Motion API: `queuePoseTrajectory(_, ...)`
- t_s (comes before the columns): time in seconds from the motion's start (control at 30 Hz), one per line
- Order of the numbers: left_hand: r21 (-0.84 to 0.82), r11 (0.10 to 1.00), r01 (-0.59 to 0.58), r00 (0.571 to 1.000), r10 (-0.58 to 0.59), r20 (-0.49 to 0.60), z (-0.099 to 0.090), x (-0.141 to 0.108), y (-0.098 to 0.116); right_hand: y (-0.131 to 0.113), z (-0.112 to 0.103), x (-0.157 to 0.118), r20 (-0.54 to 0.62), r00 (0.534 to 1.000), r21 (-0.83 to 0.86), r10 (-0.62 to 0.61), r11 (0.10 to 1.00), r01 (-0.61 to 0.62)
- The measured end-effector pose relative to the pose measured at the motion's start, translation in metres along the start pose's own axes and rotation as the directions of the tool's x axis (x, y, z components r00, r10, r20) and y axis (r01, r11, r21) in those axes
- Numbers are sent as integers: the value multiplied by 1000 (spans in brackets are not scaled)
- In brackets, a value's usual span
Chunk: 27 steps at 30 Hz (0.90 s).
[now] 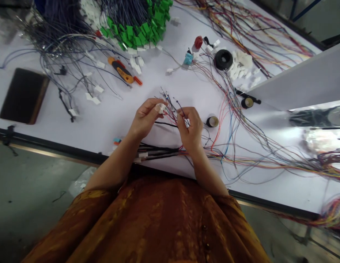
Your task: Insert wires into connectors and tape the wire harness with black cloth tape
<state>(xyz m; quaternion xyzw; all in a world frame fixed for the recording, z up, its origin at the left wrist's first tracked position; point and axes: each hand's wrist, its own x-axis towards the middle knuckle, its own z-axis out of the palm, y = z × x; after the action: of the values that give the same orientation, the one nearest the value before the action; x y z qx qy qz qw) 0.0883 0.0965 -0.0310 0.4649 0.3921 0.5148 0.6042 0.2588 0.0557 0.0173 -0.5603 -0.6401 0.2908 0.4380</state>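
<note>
My left hand (146, 117) is closed on a small white connector (161, 108), held between thumb and fingers above the table. Thin red and dark wires run from the connector toward my right hand (191, 128), whose thumb and index finger pinch a dark thin wire (181, 106). Several loose wire ends with small metal tips (166, 95) stick up between the two hands. Below them, a bundle of black-sleeved wires (159, 150) lies along the front of the table.
An orange cutter (121, 70), green connectors (142, 34) on dark wires and a dark notebook (24, 95) lie left and behind. Tape rolls (223, 60), a small roll (212, 121), a blue connector (188, 58) and long wires lie right. A white panel (301, 78) rises there.
</note>
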Motion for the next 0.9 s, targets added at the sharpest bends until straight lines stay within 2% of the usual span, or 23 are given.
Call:
queuePoseTrajectory(0.13,48,999,-26,1000,26,0,-1,-1,0,-5,-1,3,86,995,38,52,998,-55)
queuePoseTrajectory(0.33,14,1000,-7,1000,7,-14,-2,1,1,-6,2,8,158,985,-33,75,997,-71)
queuePoseTrajectory(0.47,-38,999,8,1000,-7,12,-1,1,1,-4,1,7,154,982,-50,111,993,-105)
queuePoseTrajectory(0.67,-159,987,-2,1000,4,10,-1,2,-1,3,4,3,120,991,-109,63,993,-50)
queuePoseTrajectory(0.8,-148,989,-2,1000,6,27,-3,2,-5,5,5,1,106,994,-145,35,989,-19)
queuePoseTrajectory(0.9,-78,996,-35,999,38,32,-4,0,-7,4,5,1,113,994,-158,12,987,6)
